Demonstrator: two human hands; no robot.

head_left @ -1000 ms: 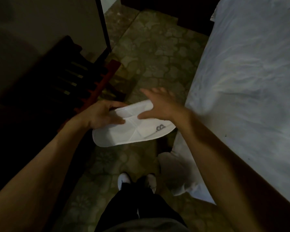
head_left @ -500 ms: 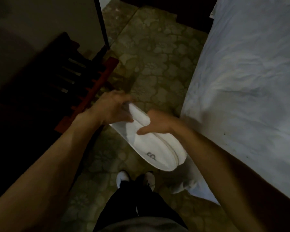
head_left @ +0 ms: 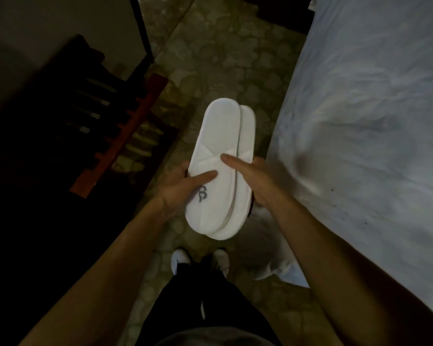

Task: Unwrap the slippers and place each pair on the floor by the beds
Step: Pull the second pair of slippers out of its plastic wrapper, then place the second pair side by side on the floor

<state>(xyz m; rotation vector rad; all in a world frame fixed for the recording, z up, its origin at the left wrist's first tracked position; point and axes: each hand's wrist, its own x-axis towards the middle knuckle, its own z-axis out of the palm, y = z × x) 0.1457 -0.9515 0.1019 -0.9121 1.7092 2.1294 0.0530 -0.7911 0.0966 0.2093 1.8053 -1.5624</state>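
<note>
A pair of flat white slippers is held stacked one on the other above the floor, toes toward me, heels pointing away. A grey logo shows on the upper slipper's toe. My left hand grips the left edge with its thumb lying across the top. My right hand holds the right edge, thumb on the upper slipper's strap. No wrapper is visible on the pair.
A bed with a white sheet fills the right side. A dark wooden rack with red-brown slats stands at the left against a wall. Patterned stone floor runs between them. My white shoes stand below the slippers.
The slippers have turned from lying crosswise to pointing lengthwise away from me. Both hands have shifted to grip the toe end from either side.
</note>
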